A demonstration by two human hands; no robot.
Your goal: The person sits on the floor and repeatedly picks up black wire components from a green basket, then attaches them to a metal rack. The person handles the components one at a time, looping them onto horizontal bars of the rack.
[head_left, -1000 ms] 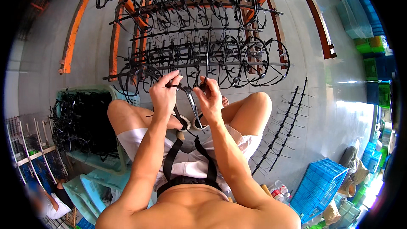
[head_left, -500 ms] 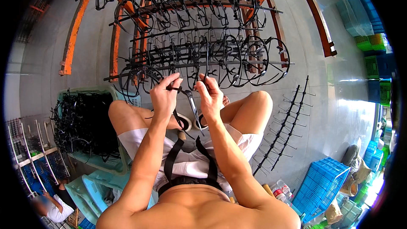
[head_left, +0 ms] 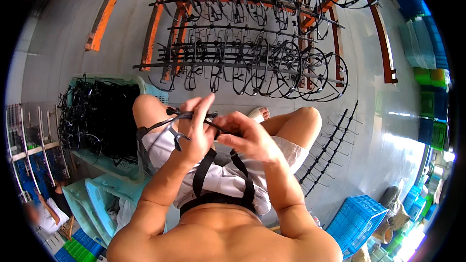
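In front of my lap, my left hand (head_left: 195, 133) is closed around a thin, curved black plastic part (head_left: 158, 126). Its forked ends stick out to the left, over my thigh. Close beside it, my right hand (head_left: 250, 136) has its fingers bent in and pinches a dark end between the two hands. Whether that end belongs to the same part, I cannot tell. Beyond my hands, similar black hooped parts (head_left: 245, 87) hang in rows from a dark horizontal bar (head_left: 223, 67).
Orange rack legs (head_left: 153, 39) stand ahead. A pale green crate (head_left: 141, 87) heaped with black parts (head_left: 104, 121) is at my left. Two hooked rods (head_left: 330, 140) lie on the floor at right, near a blue crate (head_left: 357, 223). Another person (head_left: 51, 213) is at lower left.
Both hands have come away from the hanging bar toward my lap and closer together. The black part now points left instead of hanging down. My view has shifted.
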